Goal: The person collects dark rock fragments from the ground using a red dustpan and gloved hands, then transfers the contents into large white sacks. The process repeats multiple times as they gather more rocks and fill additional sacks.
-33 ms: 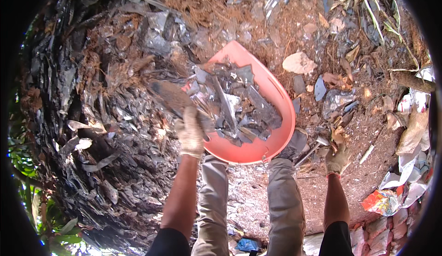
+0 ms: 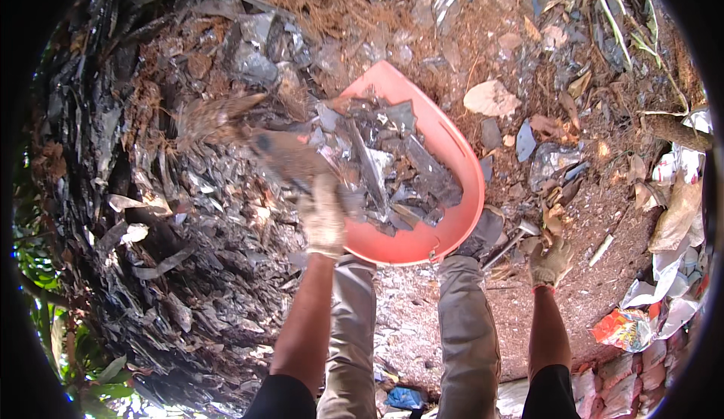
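My left hand (image 2: 324, 219), in a pale work glove, grips a dark flat slab (image 2: 290, 162), blurred, at the left side of a salmon-pink plastic pan (image 2: 407, 242). Angular dark shards (image 2: 381, 170) fill much of the pan, which sits at my knees. A blurred brown fibrous clump (image 2: 215, 117) is just beyond the slab. My gloved right hand (image 2: 550, 262) rests low on the right with fingers apart, beside a metal hammer (image 2: 509, 247) and brown scraps (image 2: 554, 219).
A dense heap of dark flakes (image 2: 105, 193) rises on the left, with foliage (image 2: 45, 268) behind it. A pale stone (image 2: 490, 100) and dry stalks (image 2: 611, 27) lie among debris at upper right. Paper sacks and wrappers (image 2: 671, 215) line the right edge; my legs (image 2: 467, 336) are below.
My left hand and the slab have moved slightly to the right and appear more blurred. The pan appears a little higher in view.
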The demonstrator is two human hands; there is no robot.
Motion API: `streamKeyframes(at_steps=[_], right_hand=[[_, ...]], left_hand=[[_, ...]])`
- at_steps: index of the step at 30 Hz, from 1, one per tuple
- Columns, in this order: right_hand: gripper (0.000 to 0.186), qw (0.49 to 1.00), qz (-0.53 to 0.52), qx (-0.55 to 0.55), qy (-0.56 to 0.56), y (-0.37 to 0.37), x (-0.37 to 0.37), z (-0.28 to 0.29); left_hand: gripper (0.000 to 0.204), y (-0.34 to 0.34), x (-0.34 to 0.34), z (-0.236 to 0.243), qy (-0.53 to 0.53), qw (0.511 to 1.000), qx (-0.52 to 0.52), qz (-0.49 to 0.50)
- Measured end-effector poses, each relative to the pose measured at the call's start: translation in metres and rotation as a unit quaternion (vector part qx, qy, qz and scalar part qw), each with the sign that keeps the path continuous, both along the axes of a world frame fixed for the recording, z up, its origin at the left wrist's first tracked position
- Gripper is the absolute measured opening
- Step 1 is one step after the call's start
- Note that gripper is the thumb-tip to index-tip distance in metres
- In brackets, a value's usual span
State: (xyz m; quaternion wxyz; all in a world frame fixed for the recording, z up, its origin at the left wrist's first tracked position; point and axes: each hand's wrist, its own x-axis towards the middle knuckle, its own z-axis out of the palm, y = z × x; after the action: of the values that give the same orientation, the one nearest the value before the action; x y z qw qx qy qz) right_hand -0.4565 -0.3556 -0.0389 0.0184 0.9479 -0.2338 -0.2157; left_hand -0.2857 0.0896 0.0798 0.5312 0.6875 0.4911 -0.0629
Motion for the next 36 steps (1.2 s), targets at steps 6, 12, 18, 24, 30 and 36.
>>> streamKeyframes(at_steps=[6,12,18,24,30,36], right_hand=[[0.048,0.931,-0.192,0.251,0.184,0.067,-0.089,-0.055],[0.025,0.775,-0.455,0.439,-0.002,0.068,-0.109,-0.110],[0.021,0.838,-0.430,0.335,0.006,0.057,-0.102,-0.136],[0.030,0.786,-0.502,0.296,-0.208,0.126,-0.059,-0.050],[0.013,0.774,-0.256,0.516,-0.264,0.195,-0.016,0.042],[0.050,0.885,-0.222,0.405,-0.059,0.282,0.071,0.032]], left_hand=[[0.082,-0.053,-0.022,-0.051,0.081,0.914,0.209,-0.337],[0.053,-0.025,-0.005,-0.088,0.215,0.946,0.075,-0.229],[0.058,-0.023,-0.040,-0.076,0.165,0.923,0.219,-0.271],[0.083,-0.002,-0.079,-0.045,0.128,0.741,0.246,-0.612],[0.084,0.028,0.024,-0.057,-0.089,0.689,0.447,-0.564],[0.054,0.038,0.085,-0.064,0.141,0.544,0.387,-0.731]])
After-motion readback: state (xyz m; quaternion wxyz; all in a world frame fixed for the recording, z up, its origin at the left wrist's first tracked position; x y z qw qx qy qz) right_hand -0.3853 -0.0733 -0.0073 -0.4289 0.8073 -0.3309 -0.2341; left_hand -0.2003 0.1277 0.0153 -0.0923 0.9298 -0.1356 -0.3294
